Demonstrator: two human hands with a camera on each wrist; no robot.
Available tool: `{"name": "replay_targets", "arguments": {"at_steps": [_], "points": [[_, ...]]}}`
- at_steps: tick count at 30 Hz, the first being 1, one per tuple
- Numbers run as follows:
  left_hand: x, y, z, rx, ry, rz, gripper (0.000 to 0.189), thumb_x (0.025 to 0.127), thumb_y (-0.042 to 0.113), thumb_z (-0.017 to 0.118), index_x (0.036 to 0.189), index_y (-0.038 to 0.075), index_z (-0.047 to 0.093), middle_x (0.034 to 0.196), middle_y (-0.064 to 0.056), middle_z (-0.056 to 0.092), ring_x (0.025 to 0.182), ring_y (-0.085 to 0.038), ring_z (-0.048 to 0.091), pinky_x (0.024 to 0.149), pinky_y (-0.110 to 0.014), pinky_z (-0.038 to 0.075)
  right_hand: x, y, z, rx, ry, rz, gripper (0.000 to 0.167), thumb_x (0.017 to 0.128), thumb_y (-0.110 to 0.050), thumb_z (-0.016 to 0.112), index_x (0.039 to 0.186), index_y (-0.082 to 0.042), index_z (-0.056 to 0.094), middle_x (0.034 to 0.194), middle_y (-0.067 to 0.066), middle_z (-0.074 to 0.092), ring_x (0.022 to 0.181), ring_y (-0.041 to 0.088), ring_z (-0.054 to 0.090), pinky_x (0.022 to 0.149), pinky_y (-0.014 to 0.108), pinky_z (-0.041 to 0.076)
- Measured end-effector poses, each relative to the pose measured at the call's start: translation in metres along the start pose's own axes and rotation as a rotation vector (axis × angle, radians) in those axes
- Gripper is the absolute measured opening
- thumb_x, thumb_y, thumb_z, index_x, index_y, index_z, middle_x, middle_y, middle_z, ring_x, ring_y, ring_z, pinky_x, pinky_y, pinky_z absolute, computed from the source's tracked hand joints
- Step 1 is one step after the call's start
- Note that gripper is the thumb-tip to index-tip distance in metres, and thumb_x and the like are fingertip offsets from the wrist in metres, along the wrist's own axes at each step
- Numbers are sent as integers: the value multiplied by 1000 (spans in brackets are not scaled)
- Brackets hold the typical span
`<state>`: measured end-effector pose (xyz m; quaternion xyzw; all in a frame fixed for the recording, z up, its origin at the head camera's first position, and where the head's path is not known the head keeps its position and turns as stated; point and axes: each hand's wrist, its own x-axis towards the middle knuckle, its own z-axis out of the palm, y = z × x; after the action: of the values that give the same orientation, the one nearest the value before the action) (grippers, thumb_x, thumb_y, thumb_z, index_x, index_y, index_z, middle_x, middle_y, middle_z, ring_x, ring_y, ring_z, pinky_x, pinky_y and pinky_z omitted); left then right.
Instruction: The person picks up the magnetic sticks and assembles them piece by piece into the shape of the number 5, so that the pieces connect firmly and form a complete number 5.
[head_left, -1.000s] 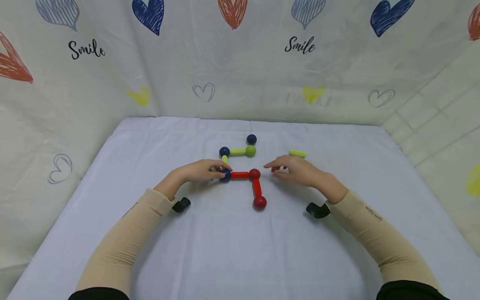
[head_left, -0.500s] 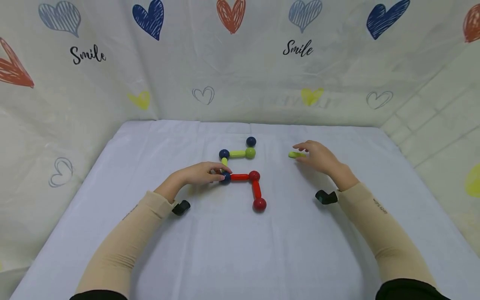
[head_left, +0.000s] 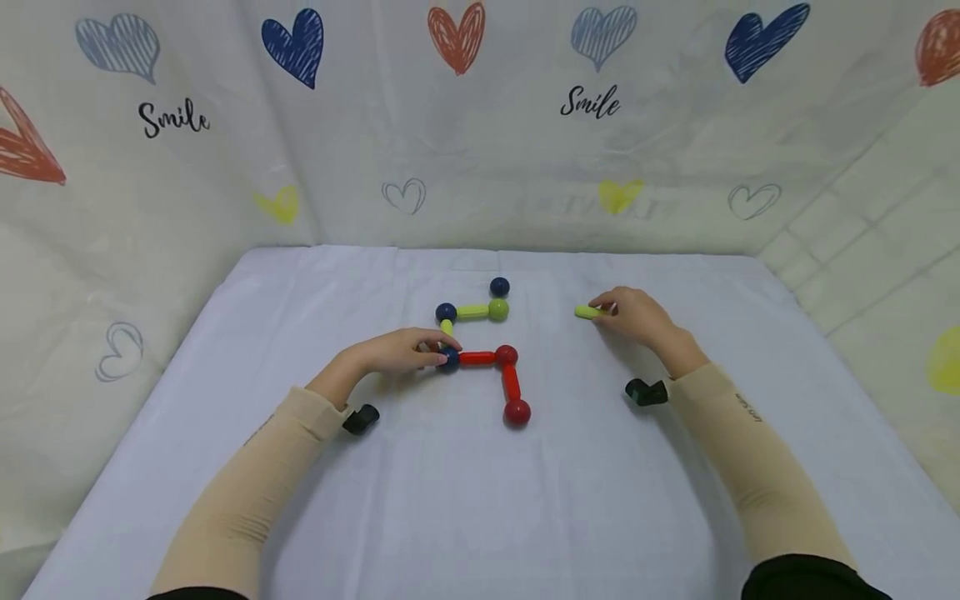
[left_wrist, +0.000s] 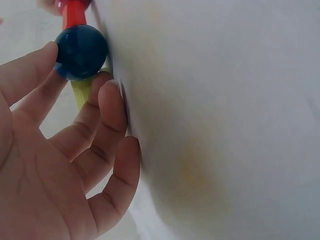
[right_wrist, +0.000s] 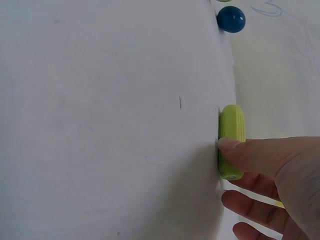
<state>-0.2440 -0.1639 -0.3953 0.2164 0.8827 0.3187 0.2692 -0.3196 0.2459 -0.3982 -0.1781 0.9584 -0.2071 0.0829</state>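
Note:
A chain of coloured balls and rods lies on the white cloth in the head view. My left hand pinches the blue ball at its left corner. From this ball a red rod leads to a red ball, then a second red rod ends in another red ball. Behind it, a short green rod joins a second blue ball, followed by a green rod and a green ball. On the right, my right hand pinches a loose green rod between thumb and fingers.
Another blue ball sits just behind the green ball. The white-covered table ends at a hanging cloth printed with hearts. Black wrist cameras jut from both sleeves.
My right hand has moved from beside the chain to the right and back, and now grips the loose green rod. The left hand stays at the blue ball.

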Motion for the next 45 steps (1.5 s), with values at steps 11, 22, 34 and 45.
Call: {"name": "replay_targets", "arguments": {"at_steps": [11,22,34,45], "points": [[-4,-1,2,1,15,-8,38,107,26,55,144,21,58,108,-6,60,93,-22,55,79,-37,42,-6,-15,-5,-35,43,-35,33,98,-10,67,129,0,69,112,19,67,98,34,61,81,49,49],[-5,-2,3,-12,13,-16,38,107,28,55,144,23,58,109,-6,59,95,-23,55,80,-37,41,-18,-50,-14,-58,63,-149,29,95,-10,73,123,-3,73,104,10,68,91,27,61,73,41,49],[-3,-2,3,-9,8,-15,38,107,28,55,145,24,58,113,-6,58,100,-24,53,84,-40,42,-32,-95,-8,-92,53,-278,31,91,-11,79,122,-7,75,101,5,68,88,22,62,73,36,53],[-1,-1,3,-17,-5,-2,39,108,28,53,146,21,56,116,-6,57,100,-23,52,83,-39,41,-46,-128,10,-65,-24,-395,30,91,-12,79,121,-11,76,99,0,68,82,15,61,68,29,51]]}}
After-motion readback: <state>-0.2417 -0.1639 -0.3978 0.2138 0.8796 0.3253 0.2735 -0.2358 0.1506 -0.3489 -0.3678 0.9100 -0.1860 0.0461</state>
